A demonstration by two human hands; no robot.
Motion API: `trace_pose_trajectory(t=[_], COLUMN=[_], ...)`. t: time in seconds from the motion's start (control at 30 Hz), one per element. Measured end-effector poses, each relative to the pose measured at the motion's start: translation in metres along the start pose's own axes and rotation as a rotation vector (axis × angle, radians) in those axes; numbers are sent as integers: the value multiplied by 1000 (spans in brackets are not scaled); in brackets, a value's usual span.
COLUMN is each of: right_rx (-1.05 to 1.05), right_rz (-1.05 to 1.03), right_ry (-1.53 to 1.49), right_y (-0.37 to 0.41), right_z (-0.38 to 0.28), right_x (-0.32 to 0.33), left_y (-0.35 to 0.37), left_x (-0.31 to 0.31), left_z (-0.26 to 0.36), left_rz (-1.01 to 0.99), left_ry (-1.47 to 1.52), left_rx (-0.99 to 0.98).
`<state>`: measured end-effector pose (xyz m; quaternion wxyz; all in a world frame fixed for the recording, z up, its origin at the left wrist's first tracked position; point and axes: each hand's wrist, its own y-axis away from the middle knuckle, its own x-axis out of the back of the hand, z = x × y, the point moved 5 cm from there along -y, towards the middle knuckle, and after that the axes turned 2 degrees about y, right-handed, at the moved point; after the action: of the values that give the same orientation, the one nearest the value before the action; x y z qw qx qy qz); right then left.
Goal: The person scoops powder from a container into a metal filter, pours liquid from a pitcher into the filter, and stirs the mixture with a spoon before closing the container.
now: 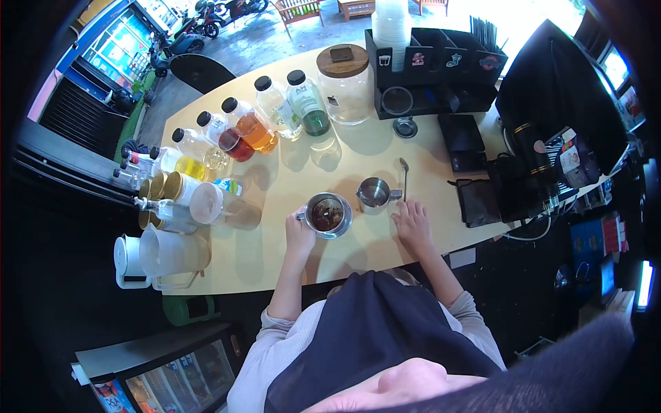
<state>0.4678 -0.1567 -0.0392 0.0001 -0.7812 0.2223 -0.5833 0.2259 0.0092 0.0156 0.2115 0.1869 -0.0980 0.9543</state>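
Note:
A metal pitcher with dark brown contents stands on the light wooden table. My left hand is closed around its handle, on the pitcher's left side. To the right is a smaller metal jug, its handle pointing right. My right hand rests on the table just below that handle, fingers extended and near the lower end of a long spoon. The spoon lies on the table, bowl end away from me. Whether my fingertips touch the spoon is hard to tell.
Bottles with black caps curve along the table's left and back. Plastic pitchers stand at the left edge. A large wooden-lidded jar and a black organizer are behind; black equipment is on the right.

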Motion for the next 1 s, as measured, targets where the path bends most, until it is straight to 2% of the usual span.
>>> trace_pose_trajectory(t=[0.1, 0.37, 0.5, 0.6, 0.67, 0.7, 0.77, 0.9, 0.97, 1.0], right_rx=[52, 18, 8, -76, -31, -25, -338, -367, -320, -316], right_rz=[50, -7, 10, -47, 322, 324, -66, -162, 19, 14], right_ry=[53, 74, 33, -82, -231, -231, -859, -1086, -1350, -1350], right_y=[0, 0, -2, -13, -22, -27, -36, -39, -37, -37], right_z=[-2, 1, -1, 10, 8, 6, 11, 16, 11, 8], right_x=[3, -5, 5, 11, 39, 46, 34, -18, -25, -28], left_y=[-1, 1, 2, 1, 0, 1, 2, 3, 3, 3], left_x=[-3, -2, -2, -1, 0, -1, -2, -1, -1, -1], left_z=[-6, -14, -2, -7, -3, -1, -1, -6, -7, -6], left_rz=[42, 57, 61, 72, 75, 68, 81, 84, 79, 68], left_ry=[41, 9, 20, -7, -6, -4, -5, -7, -20, -33], left_rx=[-33, -4, -21, -22, -30, -30, -33, 6, 14, 16])
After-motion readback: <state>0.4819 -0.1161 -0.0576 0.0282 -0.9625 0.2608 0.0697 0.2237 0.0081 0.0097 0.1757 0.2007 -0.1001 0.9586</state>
